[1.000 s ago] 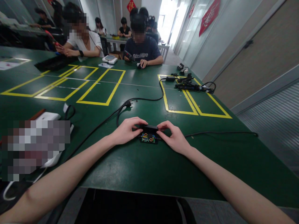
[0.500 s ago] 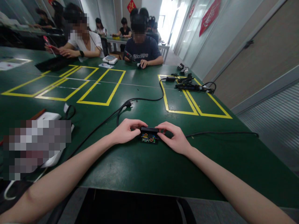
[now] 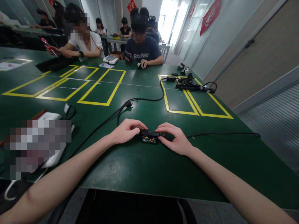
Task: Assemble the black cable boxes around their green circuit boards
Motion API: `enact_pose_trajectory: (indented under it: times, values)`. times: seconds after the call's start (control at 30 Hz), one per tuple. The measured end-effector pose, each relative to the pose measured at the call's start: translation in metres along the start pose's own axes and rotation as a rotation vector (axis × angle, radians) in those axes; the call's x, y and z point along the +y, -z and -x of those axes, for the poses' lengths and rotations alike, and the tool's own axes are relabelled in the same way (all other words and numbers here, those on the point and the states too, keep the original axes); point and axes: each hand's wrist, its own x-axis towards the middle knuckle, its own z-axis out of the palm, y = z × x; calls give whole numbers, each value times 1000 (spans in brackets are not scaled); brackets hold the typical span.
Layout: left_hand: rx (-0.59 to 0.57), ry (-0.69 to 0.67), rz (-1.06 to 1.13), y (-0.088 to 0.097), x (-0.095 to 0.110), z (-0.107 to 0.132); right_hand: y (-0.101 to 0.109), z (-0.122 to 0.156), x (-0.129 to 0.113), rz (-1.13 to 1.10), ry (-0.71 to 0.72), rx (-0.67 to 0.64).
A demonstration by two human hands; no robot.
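In front of me on the green table lies a small black power adapter case with a circuit board (image 3: 149,140) showing copper coils and green parts. A black cover (image 3: 149,133) is tilted over the board's far side. My left hand (image 3: 127,132) pinches the cover's left end between thumb and fingers. At its right end my right hand (image 3: 174,137) grips it with the fingertips. Black cable runs off from both sides of the case, partly hidden behind my hands.
A black cable with a plug (image 3: 128,104) lies beyond my left hand. Bundled black adapters and cords (image 3: 193,85) rest at the far right inside yellow tape outlines (image 3: 182,112). A blurred-out object (image 3: 37,143) sits at left. Two people work across the table (image 3: 105,174).
The cover has tipped down toward me over the board, so less of the coils shows. Both hands stay at its ends.
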Motion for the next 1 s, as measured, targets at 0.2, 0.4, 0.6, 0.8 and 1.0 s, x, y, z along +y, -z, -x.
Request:
enact_pose_trajectory:
  times: [0.2, 0.4, 0.6, 0.8, 1.0]
  values:
    - [-20, -44, -4, -1, 0, 1, 6, 1, -2, 5, 60, -96]
    - [-45, -78, -41, 0, 3, 2, 7, 3, -1, 48, 57, -144]
    - [-97, -169, -244, -8, 3, 5, 5, 2, 0, 135, 118, -205]
    - [-135, -189, -446, -15, 3, 6, 0, 4, -1, 218, 79, -220]
    - [-87, -145, -594, -22, 6, 1, -5, 2, 1, 264, 90, -146]
